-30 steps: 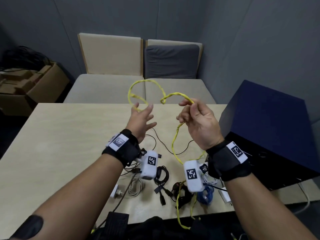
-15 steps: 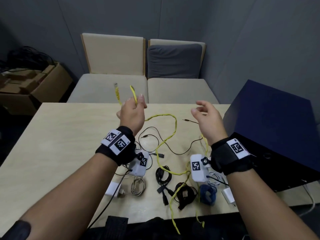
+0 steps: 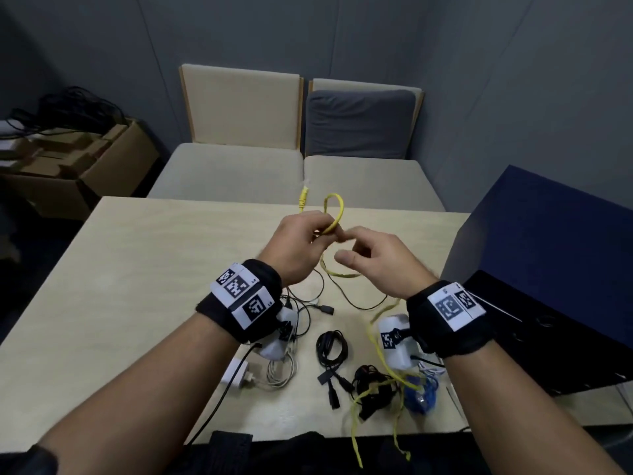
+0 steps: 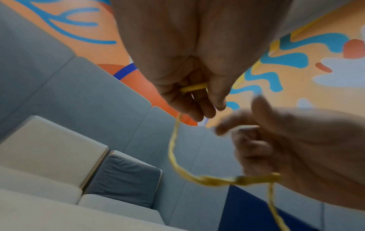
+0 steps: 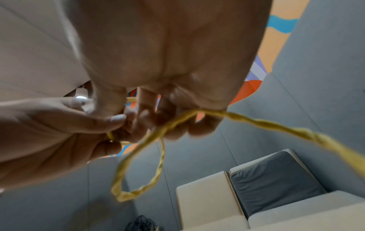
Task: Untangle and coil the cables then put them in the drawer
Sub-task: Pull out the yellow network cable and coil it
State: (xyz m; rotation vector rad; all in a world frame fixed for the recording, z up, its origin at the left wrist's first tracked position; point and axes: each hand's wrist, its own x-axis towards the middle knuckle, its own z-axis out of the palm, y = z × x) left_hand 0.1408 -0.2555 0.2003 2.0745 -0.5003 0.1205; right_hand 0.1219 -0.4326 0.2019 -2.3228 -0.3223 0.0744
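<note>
The yellow cable (image 3: 337,214) forms a small loop above my left hand (image 3: 320,233), which pinches it in mid-air over the table (image 3: 137,269); its plug end (image 3: 303,200) sticks up beside the loop. My right hand (image 3: 346,246) meets the left, fingers curled, with the cable running through them. In the left wrist view the left hand (image 4: 197,101) grips the cable (image 4: 173,150), which sags across to the blurred right hand (image 4: 286,140). Seen from the right wrist, the cable (image 5: 158,171) hangs in a loop below the right hand's fingers (image 5: 173,121). The rest trails down to the table's near edge.
Near the front edge lie a black coiled cable (image 3: 330,347), a white charger with its cable (image 3: 274,371), a black tangle (image 3: 373,385) and a blue cable (image 3: 419,395). A dark blue cabinet (image 3: 548,269) stands at the right. Two chairs (image 3: 239,114) face the table; a cardboard box (image 3: 85,159) sits far left.
The hands were apart half a second ago, the left one holding the cable's end. They have come together, and a small loop of yellow cable now stands above the left hand.
</note>
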